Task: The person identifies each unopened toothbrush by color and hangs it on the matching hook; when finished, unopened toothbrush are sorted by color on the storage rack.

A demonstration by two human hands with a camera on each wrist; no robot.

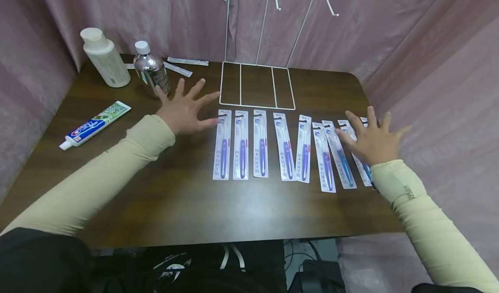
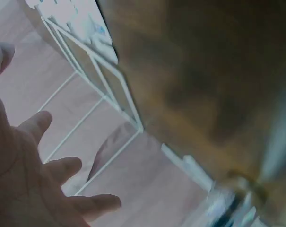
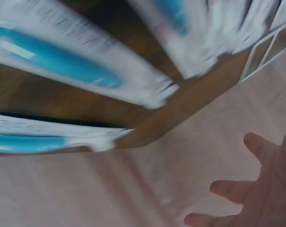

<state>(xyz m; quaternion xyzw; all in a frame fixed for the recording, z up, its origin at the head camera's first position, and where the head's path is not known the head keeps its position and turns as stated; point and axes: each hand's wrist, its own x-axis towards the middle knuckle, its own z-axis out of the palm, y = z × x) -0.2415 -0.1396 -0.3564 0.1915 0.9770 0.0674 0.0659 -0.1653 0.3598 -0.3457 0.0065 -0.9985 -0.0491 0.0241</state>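
My left hand (image 1: 185,111) is held over the table with its fingers spread, the thumb tip overlapping the leftmost packaged toothbrush (image 1: 222,145) in the head view. Spread fingers also show on my right hand (image 1: 374,141), which hovers above the packaged toothbrushes (image 1: 362,165) at the right end of a row. Neither hand grips anything. Several toothbrushes in white packs make up this row, purple handles on the left and middle, blue ones (image 1: 345,163) on the right. In the right wrist view a blue toothbrush (image 3: 62,61) lies in its pack, beside the fingers.
Behind the row stands a white wire rack (image 1: 240,85) with hooks high up. At the left are a toothpaste tube (image 1: 95,126), a white bottle (image 1: 106,61) and a shiny bottle with a white cap (image 1: 152,72). Thin white packets (image 1: 187,61) lie near the pink curtain (image 1: 156,15).
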